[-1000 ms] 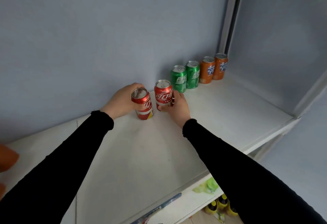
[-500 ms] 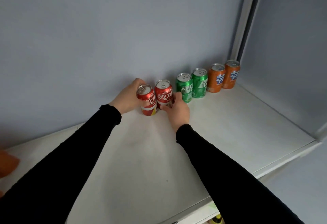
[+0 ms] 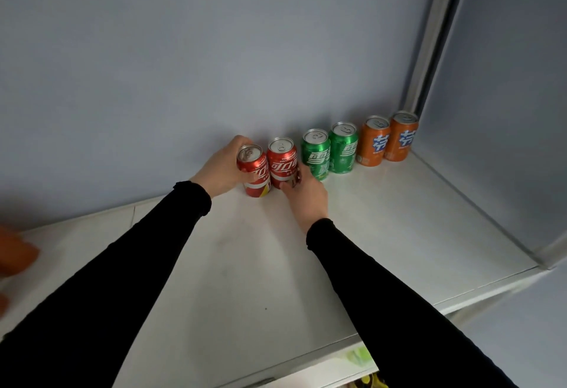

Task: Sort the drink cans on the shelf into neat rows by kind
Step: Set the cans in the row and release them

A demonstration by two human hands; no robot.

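Note:
Six upright cans line the back wall of the white shelf (image 3: 383,234). From the left stand two red cola cans, then two green cans (image 3: 316,154) (image 3: 343,148), then two orange cans (image 3: 373,142) (image 3: 402,137). My left hand (image 3: 222,169) grips the left red can (image 3: 254,171), fingers curled round its far side. My right hand (image 3: 306,192) holds the base of the right red can (image 3: 282,160) with its fingertips. The two red cans touch each other.
A grey wall rises behind the cans and a grey side panel (image 3: 506,111) closes the shelf on the right. An orange blur (image 3: 15,252) sits at the far left edge. A lower shelf with green and yellow items (image 3: 365,369) shows below the front edge.
The left red can has been pushed right and back until it touches the other red can, and it now stands upright. Both hands stay on their cans. The camera has shifted.

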